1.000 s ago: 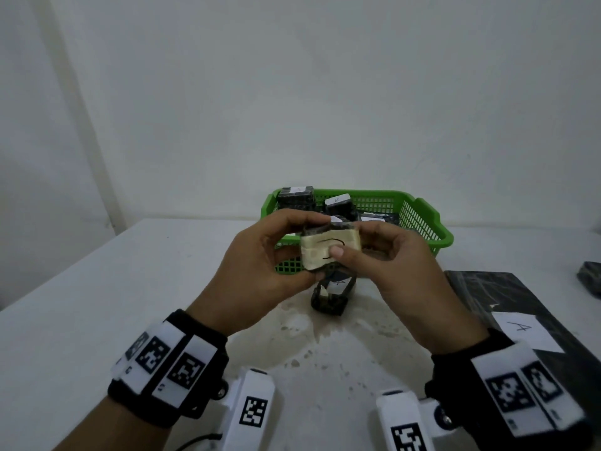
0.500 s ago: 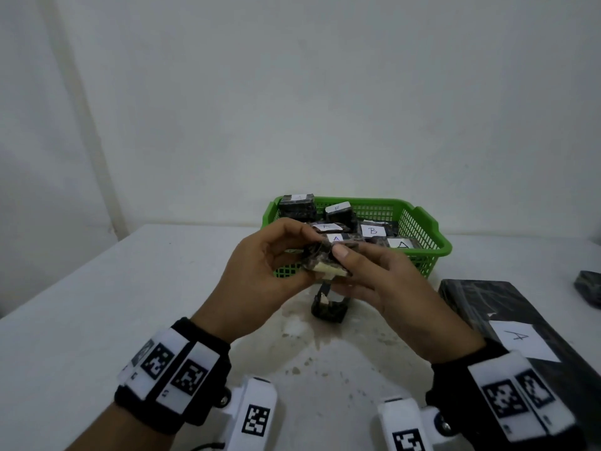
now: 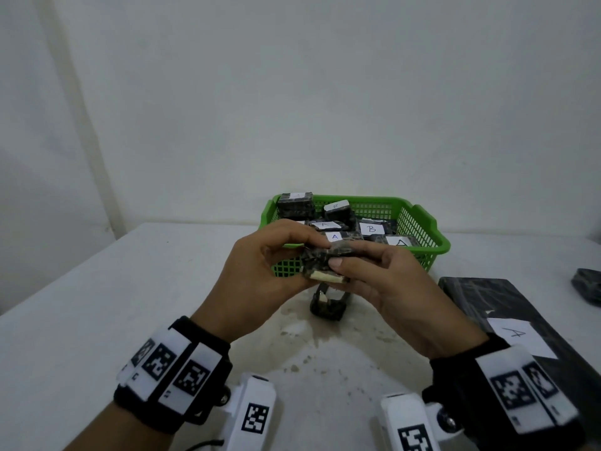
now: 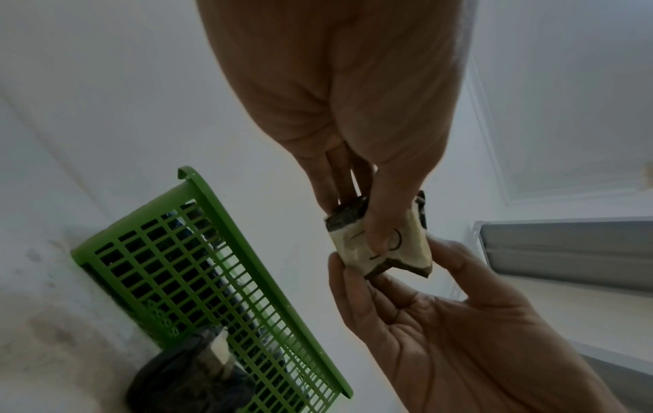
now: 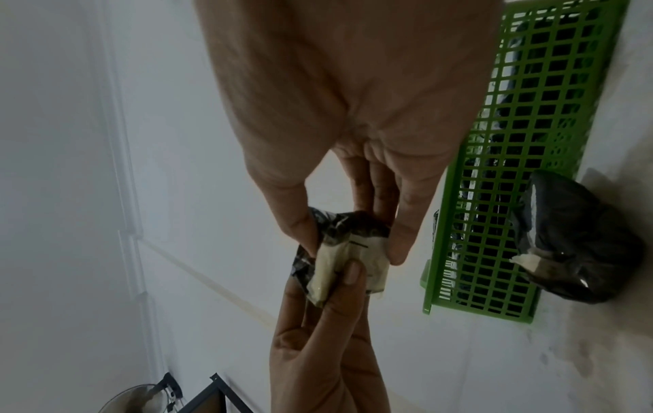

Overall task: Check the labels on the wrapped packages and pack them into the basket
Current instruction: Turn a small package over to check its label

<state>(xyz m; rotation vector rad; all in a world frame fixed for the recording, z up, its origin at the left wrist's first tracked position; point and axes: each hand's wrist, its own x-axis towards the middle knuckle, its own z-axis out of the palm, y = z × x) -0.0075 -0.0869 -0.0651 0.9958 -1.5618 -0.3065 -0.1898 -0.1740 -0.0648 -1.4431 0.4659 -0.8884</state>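
Fingers [image 3: 349, 262] of both hands pinch one small wrapped package [image 3: 325, 260] between them, lifted off the counter [image 3: 97, 304] just in front of the basket. The left hand [image 3: 260, 275] grips it from the left side, thumb on top and fingers curled underneath. The right hand [image 3: 390, 288] grips it from the right, thumb laid across the near face. The package is dark and crinkled, with a pale label on its underside; the left wrist view shows a curved pen mark on that label, partly covered by the left thumb, and which letter it is cannot be told.

Under the hands, a second dark package [image 3: 328, 302] sits on the counter, close against the near wall of the basket, with a pale patch showing at one end.

Behind the hands stands the green basket [image 3: 432, 242], a slotted plastic one near the far edge of the counter. It holds several dark packages with white labels facing up: two read A, one reads B, one near the right wall shows a partly hidden mark, and two more stand higher at the back left.

Toward the right edge of the counter lies a large flat black parcel [image 3: 487, 297] bearing a white label marked A [image 3: 517, 333]. Another dark bundle [image 3: 587, 288] lies at the far right, cut off by the frame.
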